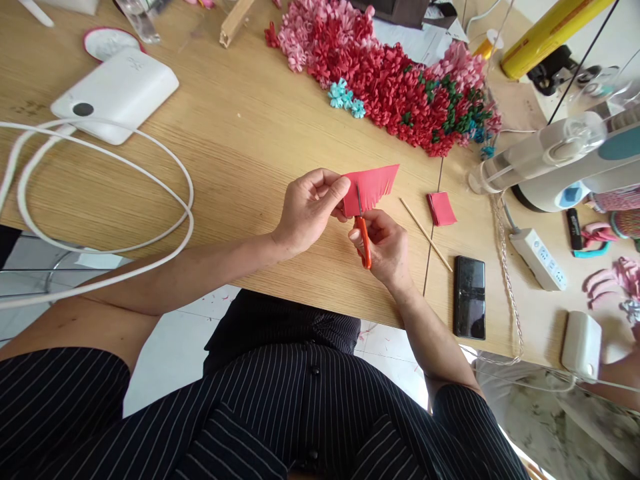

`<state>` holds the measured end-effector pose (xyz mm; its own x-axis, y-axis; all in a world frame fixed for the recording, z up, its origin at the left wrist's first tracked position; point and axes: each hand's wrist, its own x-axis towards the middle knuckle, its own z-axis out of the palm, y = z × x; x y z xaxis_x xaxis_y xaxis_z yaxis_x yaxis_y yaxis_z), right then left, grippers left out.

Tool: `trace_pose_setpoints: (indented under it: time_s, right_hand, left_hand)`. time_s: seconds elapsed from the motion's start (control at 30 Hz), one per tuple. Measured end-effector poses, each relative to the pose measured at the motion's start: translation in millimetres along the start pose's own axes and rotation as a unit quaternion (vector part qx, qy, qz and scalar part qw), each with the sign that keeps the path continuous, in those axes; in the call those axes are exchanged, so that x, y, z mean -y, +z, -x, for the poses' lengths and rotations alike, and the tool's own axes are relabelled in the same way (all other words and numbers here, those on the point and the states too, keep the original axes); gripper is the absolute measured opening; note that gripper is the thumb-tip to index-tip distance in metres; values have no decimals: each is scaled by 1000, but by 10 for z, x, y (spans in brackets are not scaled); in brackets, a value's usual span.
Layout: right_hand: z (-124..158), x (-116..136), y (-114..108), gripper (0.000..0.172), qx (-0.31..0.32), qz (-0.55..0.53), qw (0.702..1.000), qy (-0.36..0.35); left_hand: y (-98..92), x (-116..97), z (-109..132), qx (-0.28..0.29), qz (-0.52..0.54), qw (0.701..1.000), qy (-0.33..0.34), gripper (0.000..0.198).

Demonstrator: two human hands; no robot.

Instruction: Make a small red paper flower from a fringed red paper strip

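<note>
Pinched at its left end between thumb and fingers, a piece of red paper (367, 183) is in my left hand (307, 207). Narrow slits form a fringe along the paper's lower right edge. My right hand (384, 245) is closed around the orange handles of a pair of scissors (365, 243). The scissor blades lie across the paper just right of my left thumb. Right of my hands, a thin wooden stick (425, 233) and a small stack of red paper squares (441, 209) lie on the table.
Many red and pink paper flowers (380, 87) cover the table's far side. A white power bank (117, 93) and looped white cable (187, 193) are at left. At right are a phone (469, 297), a power strip (539, 259), a clear bottle (540, 150) and another person's arm (620, 380).
</note>
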<state>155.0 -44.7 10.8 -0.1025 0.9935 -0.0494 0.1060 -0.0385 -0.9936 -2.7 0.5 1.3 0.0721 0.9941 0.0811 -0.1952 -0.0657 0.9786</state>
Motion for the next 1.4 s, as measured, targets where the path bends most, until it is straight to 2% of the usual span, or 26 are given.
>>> trace_pose_setpoints:
  time_s: [0.3,0.7,1.4]
  right_hand:
    - [-5,29,6,60,2,11,1000,7]
    - [1,80,10,58,-1,6,1000,9]
    - [-7,54,11,56,-15,13,1000,-2]
  left_hand:
    - [13,-22,4,-10,-2,1000,4,30]
    - [3,-16,1,5,8,1000,-3,32]
    - [4,-32,3,9,-3,1000,-6,26]
